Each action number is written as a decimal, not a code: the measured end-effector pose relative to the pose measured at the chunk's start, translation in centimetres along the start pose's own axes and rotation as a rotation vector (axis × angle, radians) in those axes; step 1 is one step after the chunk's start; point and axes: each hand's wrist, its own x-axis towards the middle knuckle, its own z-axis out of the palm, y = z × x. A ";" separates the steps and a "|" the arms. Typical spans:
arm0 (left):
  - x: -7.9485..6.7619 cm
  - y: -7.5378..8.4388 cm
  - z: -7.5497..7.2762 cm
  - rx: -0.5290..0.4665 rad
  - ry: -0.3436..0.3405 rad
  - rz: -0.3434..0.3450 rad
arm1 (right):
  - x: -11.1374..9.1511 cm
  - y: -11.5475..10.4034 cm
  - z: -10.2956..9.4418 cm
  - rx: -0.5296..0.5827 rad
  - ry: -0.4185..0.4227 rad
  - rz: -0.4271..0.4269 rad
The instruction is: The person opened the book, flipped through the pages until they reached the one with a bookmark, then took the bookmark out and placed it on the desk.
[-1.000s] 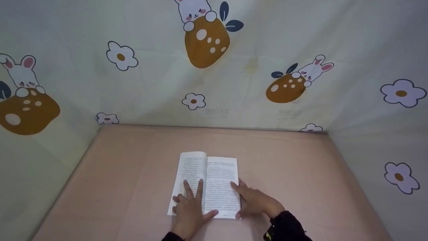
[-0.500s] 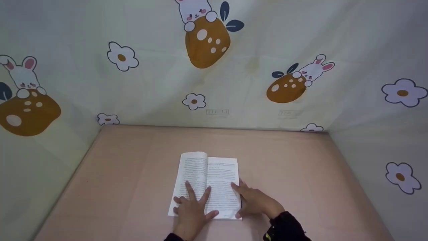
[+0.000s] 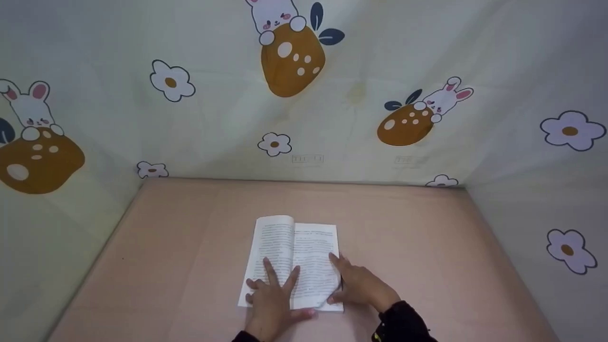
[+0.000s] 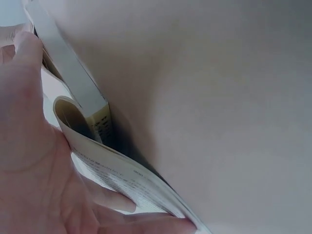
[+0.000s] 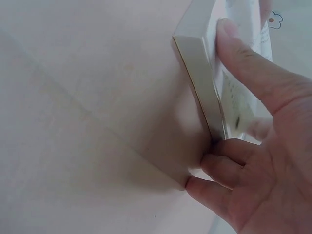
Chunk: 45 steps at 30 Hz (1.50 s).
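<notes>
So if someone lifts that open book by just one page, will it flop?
Probably. The book looks like a soft paperback: its near right page already curls up by the right hand. It lies open under the flat left hand, so it may spring shut. On the smooth table it would likely slide, not roll.

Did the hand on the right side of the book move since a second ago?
Yes, slightly. The right hand has slid inward over the book, away from the table beside it, and now lifts the page's near right corner, which lay flat before.
</notes>
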 end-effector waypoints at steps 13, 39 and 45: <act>-0.3 -0.6 0.0 -0.052 0.088 0.038 | 0.0 -0.3 0.4 -0.014 0.058 0.030; -0.2 -2.0 -0.6 -0.382 -0.043 0.021 | -0.2 -0.2 -0.1 -0.004 -0.043 0.024; -0.3 -2.1 -0.3 -0.343 -0.029 0.027 | 0.0 -0.1 0.1 0.006 -0.042 0.041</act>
